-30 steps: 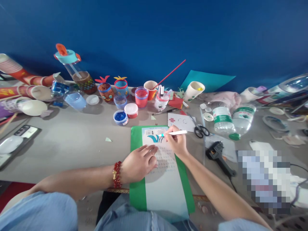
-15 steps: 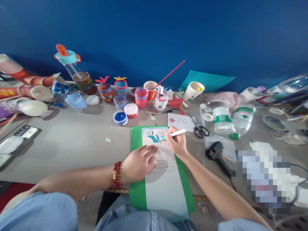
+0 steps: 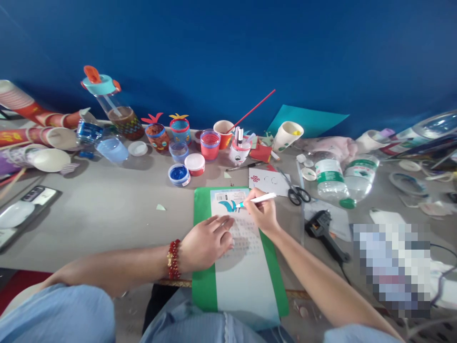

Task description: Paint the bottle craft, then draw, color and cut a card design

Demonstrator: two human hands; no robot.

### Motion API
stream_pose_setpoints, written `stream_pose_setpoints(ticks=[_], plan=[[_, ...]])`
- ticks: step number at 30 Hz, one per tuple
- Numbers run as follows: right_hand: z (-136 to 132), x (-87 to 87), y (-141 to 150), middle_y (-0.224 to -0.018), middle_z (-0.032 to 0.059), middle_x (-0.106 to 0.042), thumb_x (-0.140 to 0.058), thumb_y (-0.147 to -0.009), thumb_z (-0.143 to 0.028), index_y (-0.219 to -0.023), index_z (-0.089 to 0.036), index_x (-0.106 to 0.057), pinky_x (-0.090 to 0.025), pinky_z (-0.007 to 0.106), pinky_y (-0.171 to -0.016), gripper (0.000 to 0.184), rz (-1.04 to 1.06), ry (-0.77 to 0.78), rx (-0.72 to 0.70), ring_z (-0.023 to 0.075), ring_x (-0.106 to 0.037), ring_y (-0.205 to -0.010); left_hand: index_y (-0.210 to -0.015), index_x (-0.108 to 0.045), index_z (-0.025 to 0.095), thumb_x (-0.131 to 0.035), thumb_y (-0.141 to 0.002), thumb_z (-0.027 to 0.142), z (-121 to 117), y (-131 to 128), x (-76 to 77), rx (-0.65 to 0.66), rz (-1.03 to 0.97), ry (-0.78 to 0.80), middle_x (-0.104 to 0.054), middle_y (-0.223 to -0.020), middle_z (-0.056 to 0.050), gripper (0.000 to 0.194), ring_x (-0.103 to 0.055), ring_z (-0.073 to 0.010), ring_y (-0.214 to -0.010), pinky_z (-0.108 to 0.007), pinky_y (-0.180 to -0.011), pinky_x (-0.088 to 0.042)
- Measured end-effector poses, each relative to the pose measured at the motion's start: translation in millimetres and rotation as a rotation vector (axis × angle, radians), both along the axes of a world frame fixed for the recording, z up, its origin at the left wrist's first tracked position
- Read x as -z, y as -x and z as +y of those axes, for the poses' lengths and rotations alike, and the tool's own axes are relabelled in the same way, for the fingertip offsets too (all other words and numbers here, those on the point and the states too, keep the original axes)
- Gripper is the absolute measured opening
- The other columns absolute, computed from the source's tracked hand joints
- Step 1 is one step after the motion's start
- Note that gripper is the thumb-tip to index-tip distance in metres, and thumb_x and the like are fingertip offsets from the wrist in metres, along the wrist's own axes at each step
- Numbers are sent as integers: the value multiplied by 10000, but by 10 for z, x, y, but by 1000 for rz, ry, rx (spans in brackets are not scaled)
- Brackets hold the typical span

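My right hand (image 3: pixel 263 212) grips a white marker (image 3: pixel 264 197), whose blue tip end meets a blue leaf-like drawing (image 3: pixel 227 206). That drawing is near the top of a long pale sheet of paper (image 3: pixel 246 290) with printed text and a barcode. Beneath the paper lies a green board (image 3: pixel 202 197) that hangs over the table's front edge. My left hand (image 3: pixel 207 242), with a red beaded bracelet at the wrist, rests flat on the sheet just below the drawing, fingers extended.
Behind the board stand an open blue paint pot (image 3: pixel 179 175), a red-lidded pot (image 3: pixel 194 164) and a cup of pens (image 3: pixel 240 151). To the right are scissors (image 3: pixel 299 194), a glue gun (image 3: pixel 326 236) and plastic bottles (image 3: pixel 330 176). A drink bottle (image 3: pixel 123 119) stands back left.
The marker tip has shifted very slightly left over the drawing. My left hand and the paper stay in place.
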State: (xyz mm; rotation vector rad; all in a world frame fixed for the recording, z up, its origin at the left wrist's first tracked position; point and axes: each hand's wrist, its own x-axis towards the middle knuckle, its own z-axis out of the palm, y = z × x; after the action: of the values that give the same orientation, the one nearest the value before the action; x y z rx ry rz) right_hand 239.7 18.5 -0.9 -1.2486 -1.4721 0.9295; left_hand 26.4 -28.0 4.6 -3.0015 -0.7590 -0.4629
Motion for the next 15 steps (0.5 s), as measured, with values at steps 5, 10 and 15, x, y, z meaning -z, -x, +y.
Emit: stream_pose_setpoints(ticks=[5, 10, 15], plan=[[-4, -19, 7, -528, -50, -457, -530, -751, -133, -592, -202, -481, -262, 236, -459, 180, 17, 1, -30, 88, -367, -473, -1001, -651, 94, -523, -974, 308, -3, -5, 6, 1, 1, -12, -595, -1336, -184, 250, -546, -290, -1260, -432, -1054, -464], [-8, -22, 11, -527, -49, -456, -533, -752, -130, -594, -204, -481, -258, 239, -458, 182, 1, -6, -43, 91, -368, -470, -988, -648, 96, -517, -976, 314, -3, -4, 12, 0, 10, -9, -591, -1339, -186, 255, -543, -293, -1264, -432, -1054, -465], [-10, -9, 7, -537, -45, -463, -536, -759, -134, -598, -203, -486, -266, 240, -462, 182, 14, 0, -33, 92, -380, -475, -978, -648, 97, -523, -974, 312, 2, -7, -7, 2, 9, -13, -595, -1332, -189, 249, -547, -292, -1259, -433, -1049, -469]])
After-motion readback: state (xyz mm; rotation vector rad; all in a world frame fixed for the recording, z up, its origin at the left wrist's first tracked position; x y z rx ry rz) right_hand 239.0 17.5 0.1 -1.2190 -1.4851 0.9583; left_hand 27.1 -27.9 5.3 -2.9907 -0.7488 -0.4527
